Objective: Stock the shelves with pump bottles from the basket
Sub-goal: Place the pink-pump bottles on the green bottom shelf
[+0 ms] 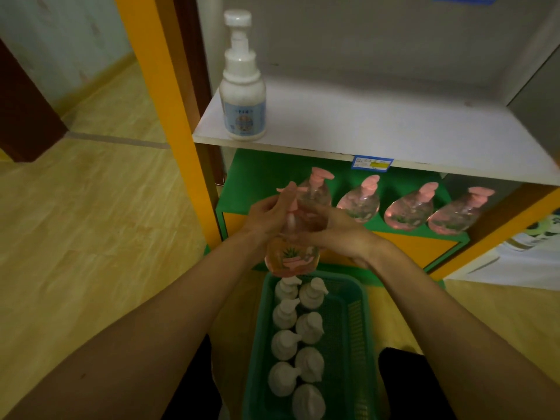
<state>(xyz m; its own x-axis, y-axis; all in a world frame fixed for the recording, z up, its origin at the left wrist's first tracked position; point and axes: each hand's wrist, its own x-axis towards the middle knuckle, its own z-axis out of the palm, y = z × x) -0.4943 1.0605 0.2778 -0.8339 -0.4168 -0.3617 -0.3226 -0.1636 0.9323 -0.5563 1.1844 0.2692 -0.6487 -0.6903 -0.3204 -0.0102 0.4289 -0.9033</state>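
Observation:
I hold a clear pink pump bottle upright above the far end of the green basket. My left hand wraps its pump head and my right hand grips its neck and body. Several white pump bottles stand in two rows along the basket's left side. On the green lower shelf several pink pump bottles stand in a row. One white pump bottle with a blue label stands at the left front of the white upper shelf.
An orange shelf post rises on the left. A blue price tag sticks to the upper shelf's front edge. Wooden floor spreads to the left. My knees in dark trousers flank the basket.

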